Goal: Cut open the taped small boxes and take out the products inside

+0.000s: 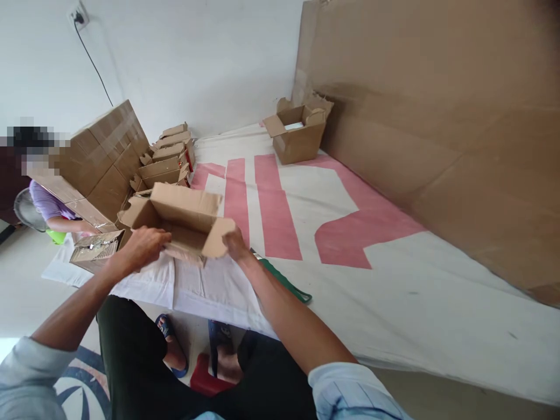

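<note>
An open cardboard box (186,205), its flaps spread and its inside bare, is held between my two hands over the near edge of the covered table. My left hand (146,245) grips its near left side, with the fingers closed on the cardboard. At the right end flap, my right hand (235,242) pinches the box; the fingertips are partly hidden. Under my right forearm lies a green-edged flat object (286,281), mostly covered by the arm. To the left of my left hand sits a smaller carton (97,248) with a torn, taped face.
Several open boxes (164,157) stand in a row behind, beside a large carton (111,154). Another open box (300,137) with something white inside stands by a huge cardboard panel (437,134). A person in a purple sleeve (48,201) is at left. A red-patterned cloth (275,204) covers the table.
</note>
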A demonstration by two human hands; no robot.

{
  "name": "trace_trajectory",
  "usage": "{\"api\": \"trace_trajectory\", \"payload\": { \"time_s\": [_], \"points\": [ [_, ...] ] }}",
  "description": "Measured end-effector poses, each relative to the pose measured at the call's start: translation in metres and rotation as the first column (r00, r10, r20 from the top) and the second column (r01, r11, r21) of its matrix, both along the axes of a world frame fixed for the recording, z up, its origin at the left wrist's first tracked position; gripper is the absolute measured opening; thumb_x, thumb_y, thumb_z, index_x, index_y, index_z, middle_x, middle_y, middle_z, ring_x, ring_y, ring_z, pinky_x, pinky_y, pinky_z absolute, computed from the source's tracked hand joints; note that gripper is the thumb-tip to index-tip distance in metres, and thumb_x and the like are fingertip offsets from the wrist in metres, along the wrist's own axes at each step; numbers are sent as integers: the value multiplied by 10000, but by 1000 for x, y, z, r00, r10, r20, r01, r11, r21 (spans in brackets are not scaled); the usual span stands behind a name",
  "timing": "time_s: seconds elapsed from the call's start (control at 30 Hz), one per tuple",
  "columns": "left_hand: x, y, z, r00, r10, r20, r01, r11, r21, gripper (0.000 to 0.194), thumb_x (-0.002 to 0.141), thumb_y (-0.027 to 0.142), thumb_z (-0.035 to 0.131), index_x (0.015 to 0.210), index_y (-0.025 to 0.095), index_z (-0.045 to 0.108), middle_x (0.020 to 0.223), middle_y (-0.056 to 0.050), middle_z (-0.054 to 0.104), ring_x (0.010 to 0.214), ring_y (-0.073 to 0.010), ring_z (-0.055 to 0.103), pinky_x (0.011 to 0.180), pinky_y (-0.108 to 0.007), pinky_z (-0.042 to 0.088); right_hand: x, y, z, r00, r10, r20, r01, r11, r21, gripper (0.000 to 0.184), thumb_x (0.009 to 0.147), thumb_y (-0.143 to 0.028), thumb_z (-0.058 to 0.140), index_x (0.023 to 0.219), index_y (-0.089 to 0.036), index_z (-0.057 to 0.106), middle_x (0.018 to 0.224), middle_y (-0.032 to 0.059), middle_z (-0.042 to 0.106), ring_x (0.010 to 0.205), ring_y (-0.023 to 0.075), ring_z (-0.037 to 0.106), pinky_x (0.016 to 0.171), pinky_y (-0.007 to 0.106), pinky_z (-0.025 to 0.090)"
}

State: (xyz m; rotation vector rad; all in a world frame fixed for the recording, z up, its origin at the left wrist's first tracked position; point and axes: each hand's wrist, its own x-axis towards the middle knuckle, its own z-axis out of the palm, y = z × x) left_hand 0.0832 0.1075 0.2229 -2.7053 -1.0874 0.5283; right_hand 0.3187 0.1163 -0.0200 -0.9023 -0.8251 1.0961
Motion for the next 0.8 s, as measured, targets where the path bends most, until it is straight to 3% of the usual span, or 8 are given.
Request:
{"api": "trace_trajectory", "payload": {
  "time_s": [0.1, 0.2, 0.37, 0.53, 0.63, 0.8],
  "points": [
    [-10, 49, 6, 982, 185, -24, -183, 980, 76, 271, 969, 154, 665, 1118, 264, 863, 1138, -138, 887, 1113, -367, 839, 943, -411, 589, -2, 6, 1, 987, -39, -157, 29, 997, -68, 513, 808, -645, 813, 1104, -244, 690, 852, 35, 753, 818, 232, 764, 726, 361, 641],
    [-30, 88, 0, 955, 295, 28, -296, 951, 92, 300, 919, 171, 731, 1158, 273, 882, 1197, -146, 889, 1250, -416, 813, 1022, -429, 583, -3, 9, 2, 963, -26, -267, -1, 995, -99, 539, 754, -600, 900, 1106, -245, 699, 874, 17, 769, 806, 207, 767, 726, 338, 652],
    [-59, 126, -14, 912, 383, 149, -400, 911, 100, 325, 864, 206, 817, 1176, 281, 872, 1232, -144, 891, 1336, -443, 782, 1076, -431, 574, -3, 11, 0, 959, -5, -283, -27, 994, -107, 498, 787, -526, 925, 1130, -234, 714, 940, 39, 807, 833, 193, 772, 749, 323, 662],
    [-66, 138, -23, 903, 410, 128, -425, 897, 119, 238, 862, 205, 790, 1089, 248, 846, 1171, -157, 884, 1297, -437, 788, 1073, -432, 567, -2, 13, -4, 955, 4, -297, -43, 991, -124, 483, 816, -492, 940, 1158, -234, 718, 987, 46, 835, 870, 188, 788, 783, 318, 666],
    [-68, 135, -30, 906, 409, 109, -420, 899, 123, 250, 881, 230, 779, 1126, 233, 826, 1253, -184, 860, 1330, -449, 761, 1124, -489, 553, -1, 13, -6, 962, 19, -274, -53, 992, -115, 492, 821, -511, 963, 1159, -244, 725, 977, 36, 834, 871, 190, 791, 795, 329, 669],
    [-71, 116, -38, 929, 349, 127, -369, 906, 209, 556, 896, 337, 840, 1428, 218, 735, 1530, -232, 719, 1479, -475, 622, 1230, -611, 488, 1, 14, -8, 959, 28, -282, -56, 994, -94, 502, 809, -520, 994, 1143, -252, 733, 955, 27, 833, 865, 203, 793, 766, 340, 674]
  ]
}}
